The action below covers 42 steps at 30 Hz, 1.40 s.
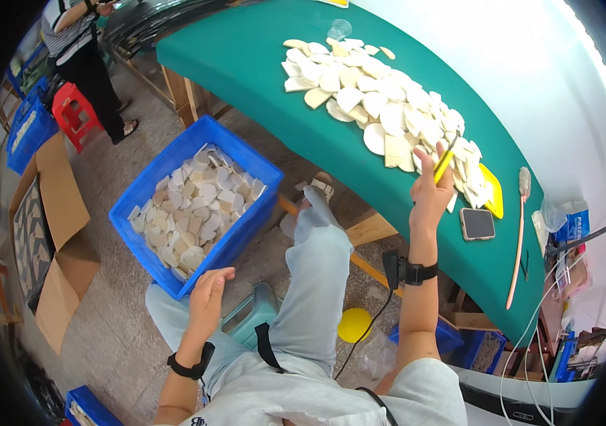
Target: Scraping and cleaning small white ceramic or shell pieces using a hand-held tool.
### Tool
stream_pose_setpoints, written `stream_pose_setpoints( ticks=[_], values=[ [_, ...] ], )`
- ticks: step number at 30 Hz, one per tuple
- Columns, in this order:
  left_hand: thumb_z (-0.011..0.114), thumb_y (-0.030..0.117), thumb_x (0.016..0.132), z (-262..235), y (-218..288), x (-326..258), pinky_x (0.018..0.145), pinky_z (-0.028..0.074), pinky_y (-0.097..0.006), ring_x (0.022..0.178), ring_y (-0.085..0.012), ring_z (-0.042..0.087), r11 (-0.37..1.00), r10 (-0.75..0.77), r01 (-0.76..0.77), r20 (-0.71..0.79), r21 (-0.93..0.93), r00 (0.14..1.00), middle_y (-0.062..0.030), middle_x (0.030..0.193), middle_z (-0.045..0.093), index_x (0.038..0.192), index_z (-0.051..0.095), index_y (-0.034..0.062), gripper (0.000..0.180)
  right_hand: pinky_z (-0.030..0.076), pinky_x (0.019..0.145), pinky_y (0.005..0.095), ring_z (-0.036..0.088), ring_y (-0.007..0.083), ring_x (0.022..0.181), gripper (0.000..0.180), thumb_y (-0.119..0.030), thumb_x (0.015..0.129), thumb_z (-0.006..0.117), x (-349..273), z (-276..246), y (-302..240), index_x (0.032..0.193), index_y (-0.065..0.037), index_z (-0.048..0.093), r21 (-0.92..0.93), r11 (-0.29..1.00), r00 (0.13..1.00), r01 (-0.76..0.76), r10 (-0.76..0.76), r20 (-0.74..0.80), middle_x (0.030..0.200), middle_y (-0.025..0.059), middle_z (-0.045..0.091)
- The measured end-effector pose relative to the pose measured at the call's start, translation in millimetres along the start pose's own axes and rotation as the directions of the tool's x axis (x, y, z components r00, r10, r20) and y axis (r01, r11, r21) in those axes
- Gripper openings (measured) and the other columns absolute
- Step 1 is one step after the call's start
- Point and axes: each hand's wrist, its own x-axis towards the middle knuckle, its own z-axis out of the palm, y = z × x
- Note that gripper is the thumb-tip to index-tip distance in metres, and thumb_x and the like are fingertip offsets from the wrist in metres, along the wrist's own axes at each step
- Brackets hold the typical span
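My right hand [431,186] is raised over the green table at the near side of a heap of flat, cream-white pieces [367,89]. Its fingers hold a slim yellow tool [444,165] with a dark, narrow tip; its exact kind is not clear. Loosely stretched, the fingers of my left hand [207,302] are around nothing, close to the near corner of a blue plastic bin [228,245]. Many similar thin, rounded pieces [196,206] in white and tan fill that bin.
On the table [260,71] are a phone [477,224], a yellow scoop-like item [492,192], a long-handled brush [519,241] and a clear cup [339,29]. An open cardboard box [69,213] and a red stool [74,116] stand left; another person [83,57] stands behind.
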Motion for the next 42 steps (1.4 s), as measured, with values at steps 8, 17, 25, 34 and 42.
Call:
stream_pose_setpoints(
  ticks=[8, 17, 25, 34, 42],
  values=[
    [0.043, 0.004, 0.085, -34, -84, 9, 0.086, 0.043, -0.036, 0.101, -0.0295, 0.055, 0.971, -0.048, 0.076, -0.125, 0.225, 0.991, -0.0183, 0.111, 0.053, 0.131, 0.042, 0.0123, 0.047, 0.044, 0.055, 0.0265, 0.058, 0.0144, 0.062, 0.026, -0.011, 0.081, 0.065, -99, 17, 80, 0.106, -0.004, 0.063, -0.375, 0.879, 0.751, 0.293, 0.032, 0.66, 0.081, 0.0093, 0.065],
    [0.058, 0.025, 0.08, -66, -241, 124, 0.094, 0.039, -0.044, 0.113, -0.0396, 0.045, 0.693, -0.392, 0.408, -0.164, 0.595, 0.905, -0.0208, 0.124, 0.043, 0.123, 0.051, 0.0128, 0.045, 0.041, 0.049, 0.0349, 0.054, 0.0282, 0.054, 0.022, 0.002, 0.07, 0.064, -129, 18, 108, 0.091, -0.003, 0.066, -0.375, 0.58, 0.534, 0.723, -0.126, 0.836, 0.064, 0.0117, 0.055],
    [0.059, 0.023, 0.079, 7, -326, 199, 0.087, 0.046, -0.045, 0.113, -0.0377, 0.045, 0.543, -0.596, 0.524, -0.138, 0.656, 0.791, -0.0193, 0.127, 0.039, 0.123, 0.048, 0.0116, 0.046, 0.035, 0.045, 0.0345, 0.048, 0.0267, 0.049, 0.013, 0.001, 0.076, 0.064, -125, 27, 110, 0.089, 0.0, 0.064, -0.43, 0.565, 0.564, 0.704, -0.078, 0.822, 0.059, 0.012, 0.049],
    [0.058, 0.02, 0.081, -4, -341, 198, 0.079, 0.05, -0.041, 0.091, -0.0301, 0.06, 0.646, -0.618, 0.575, -0.098, 0.503, 0.78, -0.0161, 0.102, 0.058, 0.116, 0.053, 0.0065, 0.038, 0.037, 0.046, 0.0334, 0.05, 0.0256, 0.051, 0.014, 0.002, 0.075, 0.064, -124, 34, 112, 0.089, 0.0, 0.064, -0.415, 0.594, 0.571, 0.689, -0.092, 0.816, 0.06, 0.012, 0.051],
    [0.055, 0.014, 0.085, -45, -160, 125, 0.072, 0.046, -0.023, 0.085, -0.0084, 0.057, 0.717, -0.349, 0.411, 0.22, -0.564, 0.911, -0.0048, 0.097, 0.061, 0.119, 0.051, 0.0011, 0.037, 0.039, 0.047, 0.0328, 0.052, 0.0277, 0.052, 0.015, 0.002, 0.075, 0.063, -134, 42, 107, 0.09, -0.001, 0.064, -0.329, 0.611, 0.549, 0.72, -0.211, 0.809, 0.064, 0.0132, 0.053]
  ],
)
